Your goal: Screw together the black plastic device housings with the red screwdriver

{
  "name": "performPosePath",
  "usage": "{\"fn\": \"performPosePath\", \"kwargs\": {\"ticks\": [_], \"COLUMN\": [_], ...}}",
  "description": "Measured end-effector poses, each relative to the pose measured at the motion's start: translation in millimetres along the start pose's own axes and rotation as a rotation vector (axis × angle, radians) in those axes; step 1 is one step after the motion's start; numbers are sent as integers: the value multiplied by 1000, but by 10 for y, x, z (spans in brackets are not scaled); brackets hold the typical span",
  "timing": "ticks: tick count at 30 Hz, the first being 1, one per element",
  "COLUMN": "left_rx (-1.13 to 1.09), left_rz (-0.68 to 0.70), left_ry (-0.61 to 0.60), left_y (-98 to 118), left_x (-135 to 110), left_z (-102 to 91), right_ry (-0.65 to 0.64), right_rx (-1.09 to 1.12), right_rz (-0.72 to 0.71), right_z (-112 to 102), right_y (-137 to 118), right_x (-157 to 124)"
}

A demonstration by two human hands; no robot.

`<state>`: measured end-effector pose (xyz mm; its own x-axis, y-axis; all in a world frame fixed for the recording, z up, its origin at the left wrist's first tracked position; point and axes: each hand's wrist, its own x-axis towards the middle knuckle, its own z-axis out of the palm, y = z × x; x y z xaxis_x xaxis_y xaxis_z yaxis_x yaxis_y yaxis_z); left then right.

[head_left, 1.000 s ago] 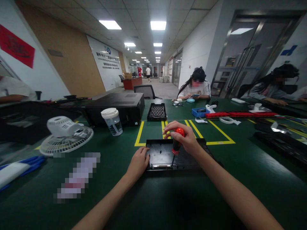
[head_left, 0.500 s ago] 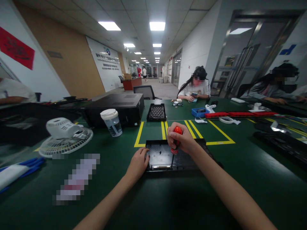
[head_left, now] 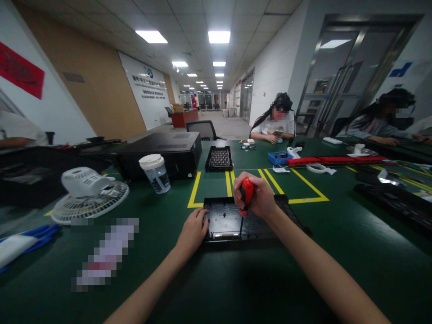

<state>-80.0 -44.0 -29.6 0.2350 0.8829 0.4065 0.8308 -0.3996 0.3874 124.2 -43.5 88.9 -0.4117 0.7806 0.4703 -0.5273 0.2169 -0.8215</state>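
A shallow black plastic casing lies flat on the green table in front of me. My left hand grips its left edge, with the fingers curled over the rim. My right hand is wrapped round the handle of a red and black screwdriver. The screwdriver stands nearly upright, its dark shaft pointing down into the casing near the front edge. Whether a screw sits under the tip is too small to tell. My right hand and forearm hide part of the casing's right side.
Yellow tape marks the green table. Behind stand a black tray of small parts, a lidded plastic cup and a large black case. A white fan lies left. A person sits across, holding a phone.
My right hand has turned on the screwdriver, so more of the red and black handle shows. My left hand stays on the casing's edge. The view has shifted slightly.
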Motion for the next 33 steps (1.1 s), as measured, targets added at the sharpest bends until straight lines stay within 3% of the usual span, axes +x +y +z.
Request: {"fn": "performPosePath", "kwargs": {"ticks": [33], "left_rx": [-3], "left_rz": [1], "left_ry": [-7], "left_y": [3], "left_x": [2], "left_z": [-15], "right_ry": [-63], "right_rx": [-48], "right_rz": [16], "right_z": [40], "right_y": [-73], "right_x": [-4]}}
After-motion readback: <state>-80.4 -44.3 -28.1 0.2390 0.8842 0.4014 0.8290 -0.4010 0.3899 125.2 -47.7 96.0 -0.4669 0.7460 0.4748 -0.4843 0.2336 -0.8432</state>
